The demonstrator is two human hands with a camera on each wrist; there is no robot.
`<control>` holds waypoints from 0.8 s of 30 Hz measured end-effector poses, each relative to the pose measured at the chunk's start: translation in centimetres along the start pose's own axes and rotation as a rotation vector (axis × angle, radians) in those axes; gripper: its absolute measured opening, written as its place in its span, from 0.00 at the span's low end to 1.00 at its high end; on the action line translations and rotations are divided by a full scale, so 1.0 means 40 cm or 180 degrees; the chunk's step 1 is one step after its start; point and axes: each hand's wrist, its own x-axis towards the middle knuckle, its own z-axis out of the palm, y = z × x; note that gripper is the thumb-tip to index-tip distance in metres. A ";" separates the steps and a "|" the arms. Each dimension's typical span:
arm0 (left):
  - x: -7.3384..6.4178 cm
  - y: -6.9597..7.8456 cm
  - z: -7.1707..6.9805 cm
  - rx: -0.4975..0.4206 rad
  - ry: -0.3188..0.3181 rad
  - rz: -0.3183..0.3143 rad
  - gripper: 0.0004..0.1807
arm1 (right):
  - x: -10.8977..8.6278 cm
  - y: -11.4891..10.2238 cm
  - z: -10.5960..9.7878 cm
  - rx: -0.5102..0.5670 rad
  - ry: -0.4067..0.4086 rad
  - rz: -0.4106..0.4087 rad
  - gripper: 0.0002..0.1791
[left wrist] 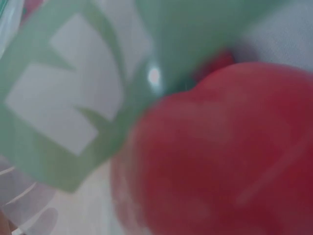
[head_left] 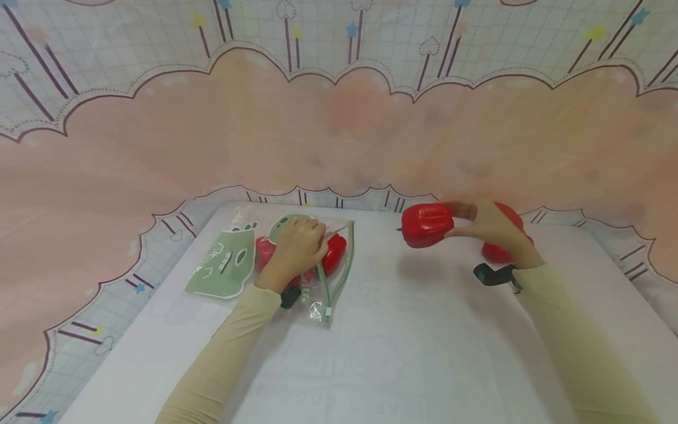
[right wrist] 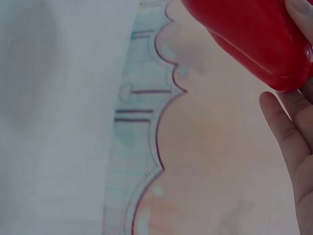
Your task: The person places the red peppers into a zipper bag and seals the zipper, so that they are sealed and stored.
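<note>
My right hand (head_left: 487,227) holds a red bell pepper (head_left: 426,225) by its end above the white tabletop, the green stem pointing left. In the right wrist view, thumb and fingers pinch the bell pepper (right wrist: 254,39) from both sides. With curled fingers, my left hand (head_left: 299,244) grips the clear zip bag (head_left: 339,282) near its green zip edge. Red peppers (head_left: 335,254) show through the plastic on both sides of that hand. A green cartoon print (head_left: 225,265) covers the bag's left part. Close up in the left wrist view, a red pepper (left wrist: 220,156) lies behind the plastic.
More red peppers (head_left: 497,253) lie on the table behind my right hand, partly hidden by it. A patterned peach cloth (head_left: 339,129) hangs behind the white tabletop (head_left: 371,359) and runs along its sides. Dark wrist mounts (head_left: 494,275) sit at both cuffs.
</note>
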 end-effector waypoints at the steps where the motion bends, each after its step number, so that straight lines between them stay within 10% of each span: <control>1: 0.001 0.000 0.000 0.0004 0.0000 0.0001 0.08 | 0.004 0.000 0.009 0.0010 -0.0018 -0.0015 0.41; 24: 0.000 0.007 -0.006 0.0000 0.0063 0.0024 0.07 | 0.069 0.007 0.183 0.0517 -0.0339 -0.0240 0.36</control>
